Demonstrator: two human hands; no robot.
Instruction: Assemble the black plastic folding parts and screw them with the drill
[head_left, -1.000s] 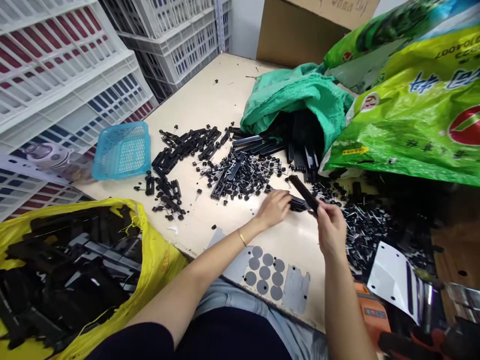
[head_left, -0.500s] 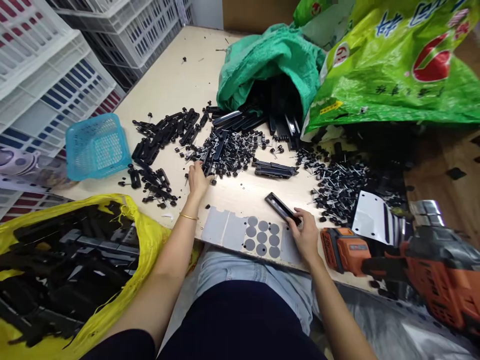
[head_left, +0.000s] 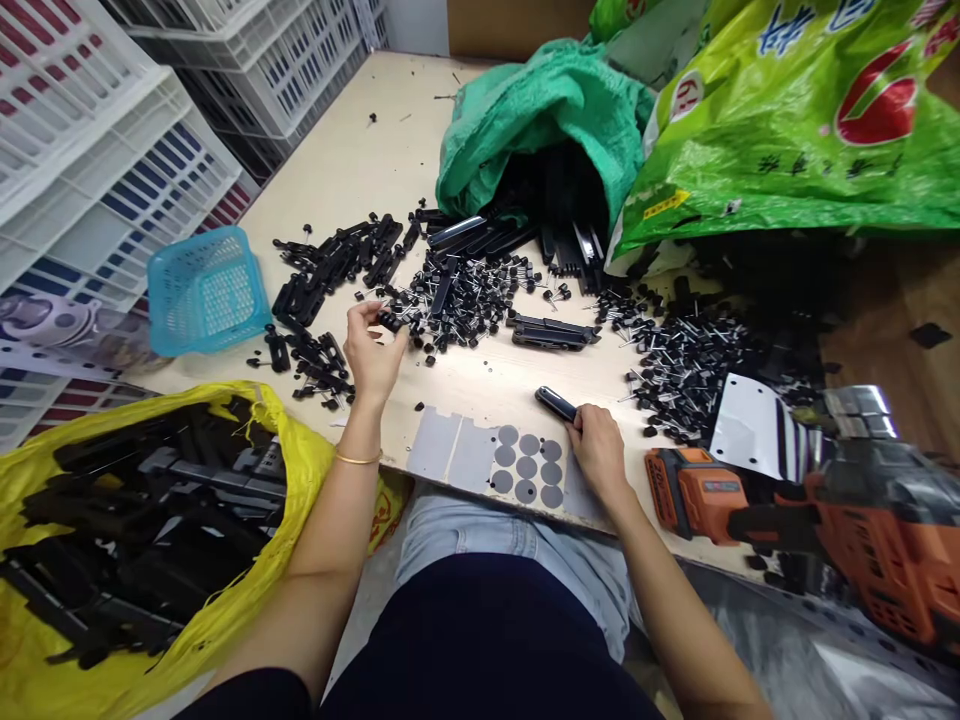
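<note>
My left hand [head_left: 373, 352] is raised beside the middle heap, its fingers closed on a small black part [head_left: 390, 321]. That part is mostly covered by the fingers. Black-headed metal pins [head_left: 472, 310] lie heaped just to the right of this hand. My right hand [head_left: 600, 445] grips the near end of a long, narrow black plastic piece [head_left: 556, 404], which points away to the left above the table's front edge. Beyond it rests a stack of similar black strips [head_left: 553, 333]. A grey sheet with round discs [head_left: 526, 467] lies along the front edge between my arms.
A blue basket [head_left: 206, 290] and a yellow sack [head_left: 304, 490] of black parts are at left. Behind, a green sack [head_left: 540, 90] spills black strips. More pins [head_left: 690, 365] lie at right, near an orange power tool [head_left: 885, 560]. White crates [head_left: 97, 150] are stacked far left.
My left hand has lifted back and left from the heap with a small black part. My right hand has turned the long piece over, so its smooth side shows instead of its hollow.
</note>
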